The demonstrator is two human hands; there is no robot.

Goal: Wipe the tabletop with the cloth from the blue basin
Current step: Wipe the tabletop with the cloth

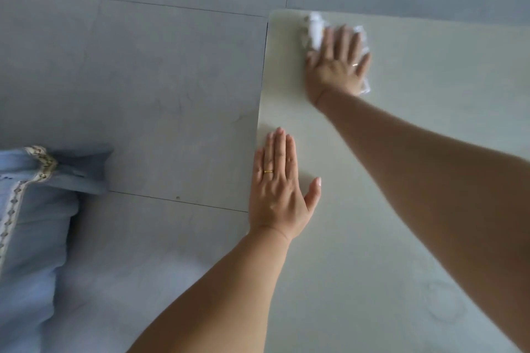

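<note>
Head view, looking down over the counter's left end. My right grip (337, 66) lies flat on the cloth (315, 28), fingers straight and spread, palm pressing down; nothing is curled round it or pinched. The cloth, white and bunched, sits near the far left corner of the counter (344, 252). Most of it is hidden under the palm, with one lump showing past the fingertips toward the far edge and thinner bits along the hand's right side. Bunched and blurred as it is, its long axis cannot be told. My left grip (276, 195) is likewise flat and empty, fingers straight and together, thumb out. It rests on the counter just inside the left edge, nearer to me than the cloth and well apart from it; I judge it a brace, not a working hand. The relation that governs the coming stroke is this: the cloth is directly beneath the right grip, and both are close to the corner, with the far edge just ahead and the left edge near. Bare counter lies mainly to the right and back toward me, so I judge that the next pass must run one of those ways, made by the right arm. A faint ring-like mark (440, 304) shows on the near part of the counter, to the right. Beyond the left edge are the grey tiled floor (143, 80) and some blue fabric (34, 223) with patterned trim.
</note>
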